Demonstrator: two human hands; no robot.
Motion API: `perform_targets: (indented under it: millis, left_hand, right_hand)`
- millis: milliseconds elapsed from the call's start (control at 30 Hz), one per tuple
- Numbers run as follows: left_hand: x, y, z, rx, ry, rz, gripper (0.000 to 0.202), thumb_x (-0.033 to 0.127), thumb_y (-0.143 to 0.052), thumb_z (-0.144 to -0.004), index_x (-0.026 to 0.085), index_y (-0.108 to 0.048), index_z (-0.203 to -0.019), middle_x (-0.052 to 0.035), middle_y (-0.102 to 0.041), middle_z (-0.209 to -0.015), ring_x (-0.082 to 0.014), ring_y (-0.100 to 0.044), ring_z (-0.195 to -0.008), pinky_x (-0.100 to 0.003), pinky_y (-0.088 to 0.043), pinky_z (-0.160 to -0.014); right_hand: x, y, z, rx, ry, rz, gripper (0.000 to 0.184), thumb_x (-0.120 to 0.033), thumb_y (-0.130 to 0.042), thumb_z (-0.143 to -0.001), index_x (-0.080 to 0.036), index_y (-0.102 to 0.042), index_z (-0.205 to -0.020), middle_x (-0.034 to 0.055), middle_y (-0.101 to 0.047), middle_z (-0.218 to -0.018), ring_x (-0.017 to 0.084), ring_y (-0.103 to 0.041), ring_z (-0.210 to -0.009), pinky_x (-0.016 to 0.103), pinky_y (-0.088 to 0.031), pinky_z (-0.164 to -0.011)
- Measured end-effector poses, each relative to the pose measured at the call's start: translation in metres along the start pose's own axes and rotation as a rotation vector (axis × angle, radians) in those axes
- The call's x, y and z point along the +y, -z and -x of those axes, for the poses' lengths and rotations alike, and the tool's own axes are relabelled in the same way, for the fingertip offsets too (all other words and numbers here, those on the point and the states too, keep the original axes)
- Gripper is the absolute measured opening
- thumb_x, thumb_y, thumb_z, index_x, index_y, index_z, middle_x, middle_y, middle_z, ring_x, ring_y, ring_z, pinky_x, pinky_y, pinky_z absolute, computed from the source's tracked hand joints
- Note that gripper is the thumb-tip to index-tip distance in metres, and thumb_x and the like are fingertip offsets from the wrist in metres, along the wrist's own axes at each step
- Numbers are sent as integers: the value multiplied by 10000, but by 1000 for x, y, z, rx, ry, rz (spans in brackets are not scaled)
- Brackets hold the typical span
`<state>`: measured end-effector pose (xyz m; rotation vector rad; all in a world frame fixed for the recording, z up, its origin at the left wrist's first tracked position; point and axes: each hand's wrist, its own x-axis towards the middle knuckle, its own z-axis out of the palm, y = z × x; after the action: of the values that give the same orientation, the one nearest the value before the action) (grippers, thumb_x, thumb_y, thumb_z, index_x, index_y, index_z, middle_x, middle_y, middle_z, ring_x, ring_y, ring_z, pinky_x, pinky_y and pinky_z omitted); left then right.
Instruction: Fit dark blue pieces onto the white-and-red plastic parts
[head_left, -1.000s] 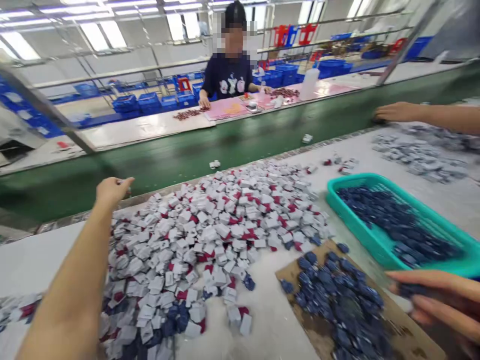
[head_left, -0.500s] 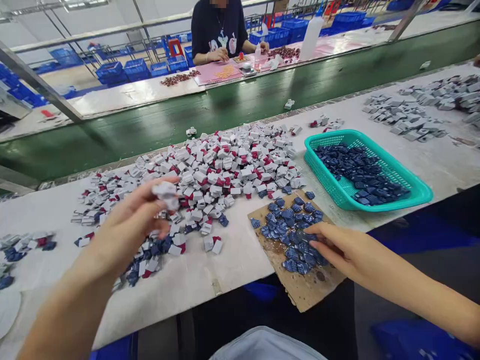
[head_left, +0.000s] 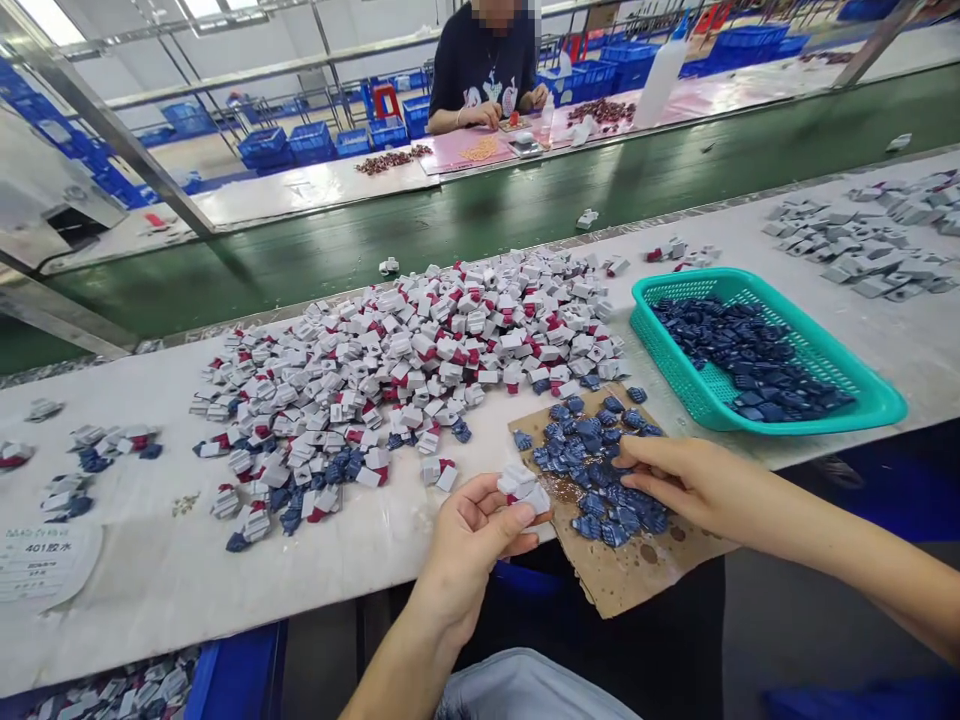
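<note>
Pinching a white clump [head_left: 521, 490] between thumb and fingers of your left hand [head_left: 469, 555], you had carried it from over the white pile [head_left: 390, 350] to the 9 o'clock edge of the cardboard [head_left: 637, 570]; your right hand [head_left: 697, 485], fingers spread, stayed on the blue pieces [head_left: 607, 495].

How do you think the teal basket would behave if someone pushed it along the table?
The basket would probably feel light and slide easily: its thin mesh walls look plastic, and it sits flat on the smooth table. The loose blue pieces inside might shift, but its raised rim should contain them.
</note>
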<state>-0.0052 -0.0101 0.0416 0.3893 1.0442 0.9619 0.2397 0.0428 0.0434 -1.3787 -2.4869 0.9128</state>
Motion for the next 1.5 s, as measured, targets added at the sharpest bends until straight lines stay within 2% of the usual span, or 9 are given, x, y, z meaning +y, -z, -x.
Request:
perform_targets:
  millis: [100, 333, 433, 567, 667, 933, 1133, 1267, 1500]
  left_hand:
    - [-1, -1, 0, -13, 23, 27, 397, 317, -910, -553, 148, -731, -865, -71, -747, -895, -188, -720, -865, -137, -532, -594]
    - [-2, 0, -10, -49, 9, 21, 365, 320, -912, -546, 146, -729, -810, -50, -727, -832, -167, -698, -796, -166, -543, -581]
    - [-3, -1, -11, -45, -15, 29, 360, 310, -909, -555, 142, -731, -818, -49, -729, -829, -135, -665, -751, -166, -540, -582]
    - [-2, -6, -8, -66, -31, 55, 310, 260, -904, -573, 131, -722, -788, -32, -732, -782, -95, -634, -677, -161, -542, -599]
    - [-3, -9, -5, -86, -47, 98, 277, 224, -902, -577, 128, -704, -746, -16, -730, -731, -86, -637, -642, -161, -543, -595]
    - [-3, -12, -6, -105, -55, 159, 275, 184, -907, -561, 128, -684, -711, 2, -727, -688, -73, -637, -603, -149, -536, -573]
    - [-5, -8, -10, -138, -92, 127, 256, 177, -904, -560, 132, -682, -679, 14, -723, -638, -58, -648, -584, -124, -522, -599]
    - [-12, -6, -11, -155, -116, 122, 253, 173, -900, -564, 138, -676, -677, 22, -728, -645, -54, -662, -605, -110, -516, -608]
    - [-20, -2, -14, -151, -98, 40, 327, 289, -864, -639, 146, -591, -746, 0, -713, -698, -82, -669, -633, -176, -542, -672]
  right_hand:
    - [7, -1, 0, -56, 0, -16, 250, -338, -387, -934, -220, -364, -714, 3, -519, -622, 157, -494, -551, 257, -335, -523]
    - [16, -13, 6, 56, 8, -9, 249, -327, -332, -982, -230, -457, -790, 24, -570, -708, 173, -525, -623, 295, -351, -576]
    - [1, -10, 7, 128, -75, -134, 233, -418, -406, -975, -239, -514, -873, -10, -503, -595, 152, -484, -536, 279, -356, -523]
    - [-37, -10, 7, 358, -185, -410, 372, -586, -565, -873, -219, -580, -932, 37, -621, -749, 153, -594, -618, 231, -471, -514]
    - [-62, -13, 5, 405, -148, -501, 353, -567, -608, -850, -217, -597, -888, 35, -657, -739, 156, -640, -601, 209, -508, -487]
    - [-66, -25, 0, 399, -20, -443, 160, -386, -575, -912, -228, -599, -899, -1, -652, -714, 144, -655, -629, 190, -523, -528]
    - [-65, -11, -1, 177, 77, -294, 163, -299, -501, -951, -220, -552, -818, -13, -598, -687, 114, -560, -583, 201, -438, -514]
    - [-65, -4, -7, 136, 177, -300, 207, -246, -507, -935, -210, -495, -732, -35, -535, -609, 89, -484, -506, 191, -374, -459]
    - [-57, -24, -10, 132, 59, -506, 191, -340, -537, -936, -208, -552, -800, -12, -605, -697, 115, -582, -609, 206, -431, -534]
